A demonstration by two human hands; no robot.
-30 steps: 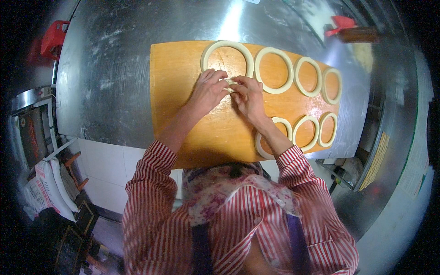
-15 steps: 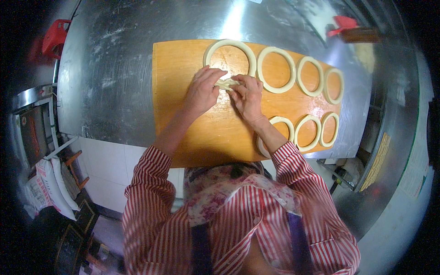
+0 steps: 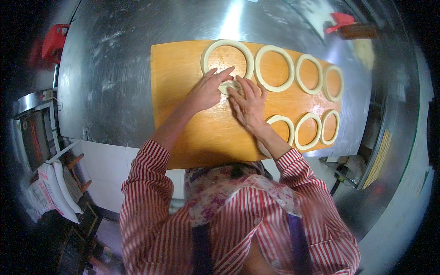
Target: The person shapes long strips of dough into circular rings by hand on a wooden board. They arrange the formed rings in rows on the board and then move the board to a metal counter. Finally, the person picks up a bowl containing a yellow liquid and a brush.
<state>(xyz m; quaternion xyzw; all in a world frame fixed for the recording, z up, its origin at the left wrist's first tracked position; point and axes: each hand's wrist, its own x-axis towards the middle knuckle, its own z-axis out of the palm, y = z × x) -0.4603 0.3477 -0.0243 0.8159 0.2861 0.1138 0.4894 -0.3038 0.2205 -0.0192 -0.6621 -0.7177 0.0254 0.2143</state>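
Note:
On the wooden board, the near side of a large pale dough ring (image 3: 250, 59) lies under my hands. A flattened bit of dough (image 3: 225, 87) shows between them at that spot. My left hand (image 3: 206, 91) lies over the ring's near left side, its fingers stretched out across the dough. From the right, my right hand (image 3: 250, 103) touches the flattened dough with its fingertips, thumb and fingers apart. My fingers partly hide the dough where they meet it.
Several more dough rings (image 3: 292, 68) lie in two rows on the board's right side. Beneath the wooden board (image 3: 183, 133) is a floury metal table (image 3: 110, 82). A red container (image 3: 55, 43) stands far left. At the back right are a red item (image 3: 341, 20) and a brown block (image 3: 357, 32).
My fingers have gone from pinching a raised, twisted bit of dough to lying stretched over it, and the dough looks flatter. My right hand has shifted slightly nearer to me.

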